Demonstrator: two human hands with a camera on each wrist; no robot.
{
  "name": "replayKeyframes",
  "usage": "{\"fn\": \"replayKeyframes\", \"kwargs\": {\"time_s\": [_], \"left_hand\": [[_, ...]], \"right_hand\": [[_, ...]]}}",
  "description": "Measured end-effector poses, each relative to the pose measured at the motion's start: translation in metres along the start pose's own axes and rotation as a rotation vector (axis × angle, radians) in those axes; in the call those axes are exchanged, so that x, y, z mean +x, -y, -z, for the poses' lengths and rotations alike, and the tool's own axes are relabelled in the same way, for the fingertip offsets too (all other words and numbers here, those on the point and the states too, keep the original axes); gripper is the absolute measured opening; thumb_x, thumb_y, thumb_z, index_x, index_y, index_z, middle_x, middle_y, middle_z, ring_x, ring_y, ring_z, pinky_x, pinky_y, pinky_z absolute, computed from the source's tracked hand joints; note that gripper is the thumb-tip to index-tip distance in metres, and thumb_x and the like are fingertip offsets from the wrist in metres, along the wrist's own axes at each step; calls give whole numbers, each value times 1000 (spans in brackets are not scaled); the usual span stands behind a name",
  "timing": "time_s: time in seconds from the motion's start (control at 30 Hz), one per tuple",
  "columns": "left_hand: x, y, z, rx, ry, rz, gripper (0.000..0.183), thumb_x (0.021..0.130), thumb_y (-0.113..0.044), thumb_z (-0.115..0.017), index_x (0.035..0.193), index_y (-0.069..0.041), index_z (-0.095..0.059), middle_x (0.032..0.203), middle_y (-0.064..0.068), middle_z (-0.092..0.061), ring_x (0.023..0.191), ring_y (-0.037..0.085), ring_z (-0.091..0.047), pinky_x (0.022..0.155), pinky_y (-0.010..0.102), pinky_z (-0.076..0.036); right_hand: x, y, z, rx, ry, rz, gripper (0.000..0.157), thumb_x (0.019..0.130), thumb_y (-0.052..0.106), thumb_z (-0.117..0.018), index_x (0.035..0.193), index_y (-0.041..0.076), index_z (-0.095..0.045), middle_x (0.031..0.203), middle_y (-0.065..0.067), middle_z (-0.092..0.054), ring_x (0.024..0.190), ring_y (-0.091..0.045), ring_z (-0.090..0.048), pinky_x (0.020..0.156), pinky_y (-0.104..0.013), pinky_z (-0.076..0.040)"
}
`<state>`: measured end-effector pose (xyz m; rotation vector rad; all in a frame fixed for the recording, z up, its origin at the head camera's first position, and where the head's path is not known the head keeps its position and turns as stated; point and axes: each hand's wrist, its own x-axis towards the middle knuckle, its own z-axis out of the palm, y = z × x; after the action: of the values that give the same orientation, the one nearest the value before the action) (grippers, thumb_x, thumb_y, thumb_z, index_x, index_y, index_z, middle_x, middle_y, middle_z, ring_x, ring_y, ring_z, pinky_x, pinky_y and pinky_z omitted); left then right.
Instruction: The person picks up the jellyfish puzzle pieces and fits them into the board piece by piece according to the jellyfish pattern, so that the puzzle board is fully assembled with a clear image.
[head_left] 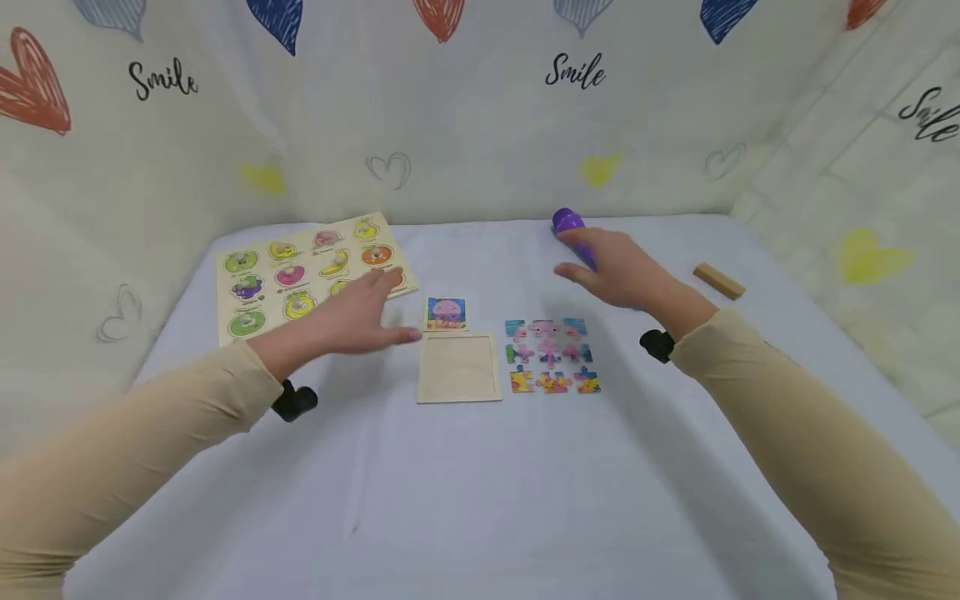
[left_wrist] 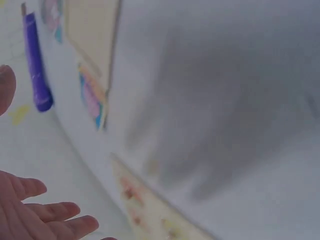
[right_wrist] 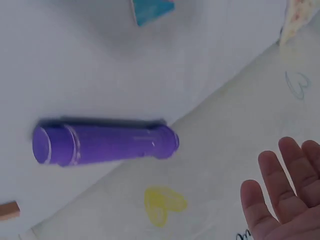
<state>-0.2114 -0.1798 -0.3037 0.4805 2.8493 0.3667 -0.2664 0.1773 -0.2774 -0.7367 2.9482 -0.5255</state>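
My left hand (head_left: pixel 358 314) is held above the table with its fingers spread, between a fruit puzzle board (head_left: pixel 315 262) and a square wooden puzzle tray (head_left: pixel 459 392). It holds nothing. Above the tray's top edge lies a small picture card (head_left: pixel 446 313) of a pink sea creature. To the right of the tray, several separate jigsaw pieces (head_left: pixel 555 382) lie in rows. My right hand (head_left: pixel 617 267) hovers, fingers extended, in front of a purple tube-shaped object (right_wrist: pixel 110 144). The right wrist view shows space between that hand and the purple object.
A small wooden block (head_left: pixel 718 282) lies near the table's right side. White cloth (head_left: pixel 480 492) covers the table. Behind stands a pale curtain (head_left: pixel 480 125) printed with hearts and the word Smile.
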Motion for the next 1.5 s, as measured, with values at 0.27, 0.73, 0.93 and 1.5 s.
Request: {"fn": "replayKeyframes", "kwargs": {"time_s": [0.27, 0.73, 0.93, 1.5], "left_hand": [[-11, -4, -61, 2, 133, -85, 104, 89, -59, -70, 161, -1, -23, 164, 31, -24, 152, 51, -23, 119, 64, -29], [-15, -4, -72, 97, 123, -95, 100, 91, -66, -63, 164, -12, -21, 168, 27, -17, 154, 51, -18, 115, 69, -32], [-16, -3, -72, 138, 108, -102, 101, 90, -66, -65, 164, -12, -23, 167, 27, -19, 153, 50, -21, 114, 67, -35], [-14, 3, -73, 160, 119, -78, 101, 89, -67, -65, 163, -12, -25, 166, 27, -23, 152, 51, -24, 112, 67, -38]], "right_hand": [[-3, -12, -42, 38, 102, -14, 50, 102, 22, -65, 145, 0, -53, 145, -21, -59, 140, -39, -51, 115, -55, -41], [17, -3, -76, 30, 233, 44, 36, 95, 22, -75, 125, 3, -71, 121, -11, -71, 115, -28, -64, 104, -46, -51], [24, -3, -83, 35, 219, 64, 32, 90, 25, -80, 115, 5, -75, 111, -9, -69, 105, -25, -62, 100, -44, -52], [32, 33, -85, 257, 203, -34, 16, 92, 7, -76, 100, 8, -62, 96, -8, -66, 91, -23, -58, 84, -35, -50]]}}
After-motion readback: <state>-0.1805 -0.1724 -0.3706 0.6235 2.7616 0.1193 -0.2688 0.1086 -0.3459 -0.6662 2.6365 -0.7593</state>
